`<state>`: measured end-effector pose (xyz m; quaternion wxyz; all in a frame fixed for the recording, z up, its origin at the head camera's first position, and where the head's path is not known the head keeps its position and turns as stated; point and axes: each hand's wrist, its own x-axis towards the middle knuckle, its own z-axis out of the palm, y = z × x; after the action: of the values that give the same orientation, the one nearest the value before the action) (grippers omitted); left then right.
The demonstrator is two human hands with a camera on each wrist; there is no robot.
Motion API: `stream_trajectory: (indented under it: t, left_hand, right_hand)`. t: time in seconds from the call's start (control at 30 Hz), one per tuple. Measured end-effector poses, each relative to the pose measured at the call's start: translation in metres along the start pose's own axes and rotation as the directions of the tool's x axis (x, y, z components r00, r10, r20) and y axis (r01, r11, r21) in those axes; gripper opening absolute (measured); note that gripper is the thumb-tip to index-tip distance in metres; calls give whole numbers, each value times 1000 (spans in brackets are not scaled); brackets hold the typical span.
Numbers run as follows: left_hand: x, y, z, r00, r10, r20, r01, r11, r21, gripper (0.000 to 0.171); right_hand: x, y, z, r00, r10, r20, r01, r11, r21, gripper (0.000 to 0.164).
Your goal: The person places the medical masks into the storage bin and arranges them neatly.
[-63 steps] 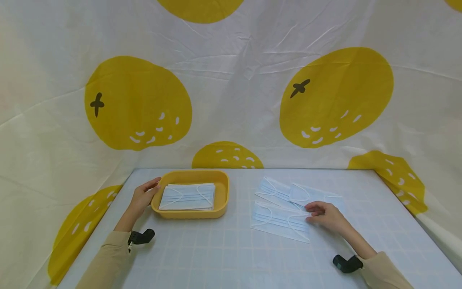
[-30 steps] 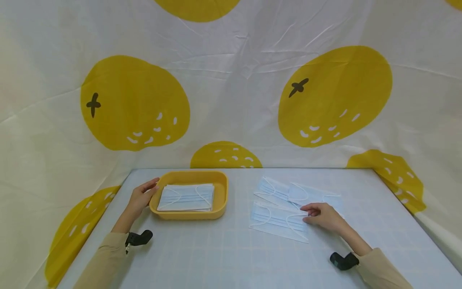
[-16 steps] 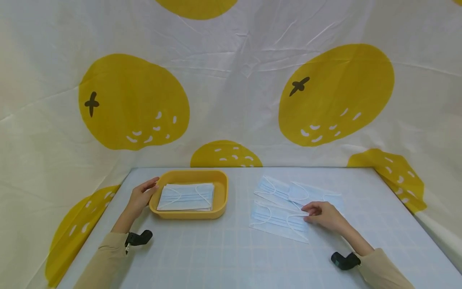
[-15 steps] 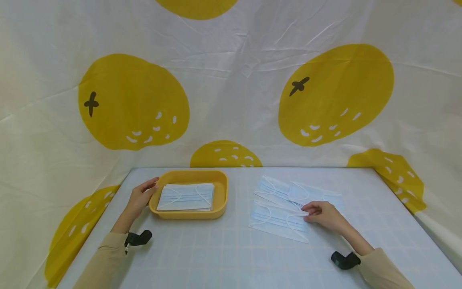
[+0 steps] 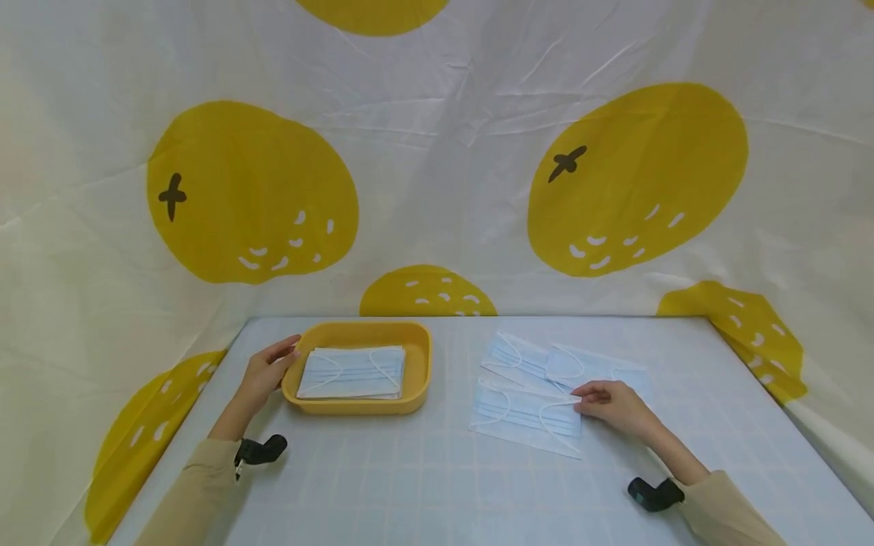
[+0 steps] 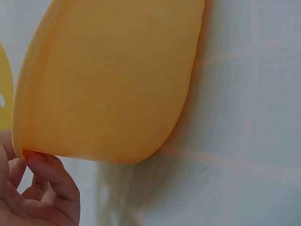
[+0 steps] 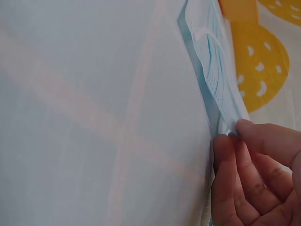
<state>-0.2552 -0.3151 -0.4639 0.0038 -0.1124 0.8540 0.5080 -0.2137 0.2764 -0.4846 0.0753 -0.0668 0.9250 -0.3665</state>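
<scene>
At the left, my left hand [image 5: 262, 379] pinches the left rim of a yellow tray [image 5: 425, 371]; the left wrist view has the fingers [image 6: 56, 181] curled at the tray's edge. Inside the tray lies a stack of pale blue face masks [image 5: 353, 373] with white ear loops. My right hand [image 5: 617, 409] pinches the right end of the front loose face mask [image 5: 526, 417]. In the right wrist view that mask [image 7: 214, 61] hangs between thumb and fingers, lifted at this end. Two more masks lie behind it: one at the left [image 5: 508, 356], one at the right [image 5: 594, 364], partly covered by the hand.
Everything stands on a table [image 5: 410, 485] with a pale checked cover. A white curtain [image 5: 444, 189] printed with yellow fruit hangs along the back and sides. Each wrist wears a black camera, the left one [image 5: 262, 450] and the right one [image 5: 655, 495].
The front mask has shifted slightly to the left, and its right end is now between my right thumb and fingers. My left hand and the tray stay put.
</scene>
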Motion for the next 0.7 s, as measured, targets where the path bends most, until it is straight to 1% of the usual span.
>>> stream_trajectory:
  t: [0.13,0.33,0.5,0.7]
  left_hand:
    - [-1,-1,1,1000,12,2,-12,1000,-13,54]
    - [-1,-1,1,1000,3,-5,-3,1000,-16,53]
    - [-1,-1,0,1000,-1,-6,1,1000,-20,53]
    - [-2,1,1,1000,-1,1,1,999,-42,53]
  right_hand:
    - [-1,-2,1,1000,21,4,-21,998,57,37]
    - [0,-4,3,999,35,21,-38,989,142,39]
    - [0,-8,4,999,32,12,-34,986,161,42]
    - [1,-13,3,1000,18,-18,-15,990,139,36]
